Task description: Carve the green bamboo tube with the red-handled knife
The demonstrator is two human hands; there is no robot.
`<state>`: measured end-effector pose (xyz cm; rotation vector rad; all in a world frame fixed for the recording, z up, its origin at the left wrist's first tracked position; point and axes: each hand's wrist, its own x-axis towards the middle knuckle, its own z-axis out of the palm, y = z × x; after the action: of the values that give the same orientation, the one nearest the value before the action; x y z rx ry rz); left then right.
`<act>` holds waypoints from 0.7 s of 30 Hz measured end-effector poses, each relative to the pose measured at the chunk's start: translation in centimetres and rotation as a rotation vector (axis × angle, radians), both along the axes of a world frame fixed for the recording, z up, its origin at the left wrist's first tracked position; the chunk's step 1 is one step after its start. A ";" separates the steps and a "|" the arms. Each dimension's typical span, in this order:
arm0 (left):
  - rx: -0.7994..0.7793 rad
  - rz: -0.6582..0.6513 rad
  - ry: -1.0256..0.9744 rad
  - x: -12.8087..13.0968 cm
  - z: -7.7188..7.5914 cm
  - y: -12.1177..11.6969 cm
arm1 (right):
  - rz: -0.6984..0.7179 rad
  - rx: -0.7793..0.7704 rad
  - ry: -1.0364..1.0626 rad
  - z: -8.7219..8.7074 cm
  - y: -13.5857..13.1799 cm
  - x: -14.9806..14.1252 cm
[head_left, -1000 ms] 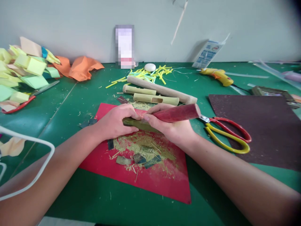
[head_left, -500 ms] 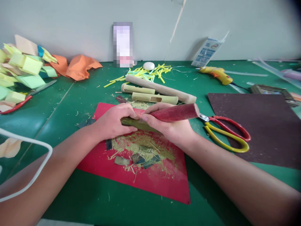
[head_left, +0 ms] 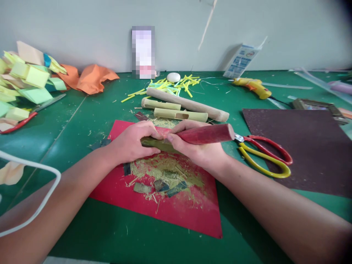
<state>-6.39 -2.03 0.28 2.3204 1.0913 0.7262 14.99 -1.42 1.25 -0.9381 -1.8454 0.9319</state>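
Note:
My left hand [head_left: 134, 141] is closed around one end of a green bamboo piece [head_left: 151, 142], which lies crosswise over a red sheet [head_left: 192, 216]. In my right hand [head_left: 198, 146] is a tool with a thick red wooden handle [head_left: 209, 134], its butt end pointing right. The fingers hide the tool's working end, so its kind does not show. Both hands are close together at the bamboo. Beneath them, the red sheet carries pale green dust, fine shavings and several dark bamboo chips [head_left: 143, 188].
Behind the hands lie two cut bamboo pieces [head_left: 165, 113] [head_left: 162, 104] and a wooden stick [head_left: 189, 103]. Red-and-yellow scissors [head_left: 264, 156] rest at the right on a dark sheet [head_left: 308, 146]. A yellow glue gun [head_left: 251, 87] lies farther back. Folded paper [head_left: 35, 79] is piled at left.
My right hand and the red-handled tool have shifted slightly to the right along the bamboo. My left hand keeps its grip in nearly the same spot.

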 end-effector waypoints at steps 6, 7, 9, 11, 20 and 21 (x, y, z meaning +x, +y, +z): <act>-0.012 0.007 0.025 -0.1 0.0 0.0 | -0.049 0.054 -0.017 0.2 -0.4 0.0; -0.009 0.009 0.034 -0.2 0.1 0.0 | -0.086 0.052 -0.016 0.2 -0.5 0.1; 0.005 0.009 0.054 -0.2 0.1 -0.1 | -0.179 0.039 0.008 0.1 -0.7 0.1; 0.016 0.005 0.069 -0.2 0.1 0.0 | -0.255 0.038 0.045 -0.2 -0.8 0.2; 0.006 -0.002 0.068 -0.1 0.3 -0.1 | -0.293 0.060 0.059 -0.6 -1.0 0.6; 0.003 -0.001 0.069 -0.1 0.3 -0.1 | -0.282 0.042 0.067 -0.5 -1.0 0.6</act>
<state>-6.51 -2.15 0.55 2.3642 1.1191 0.6512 15.57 -2.45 0.76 -1.0945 -1.6187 0.7390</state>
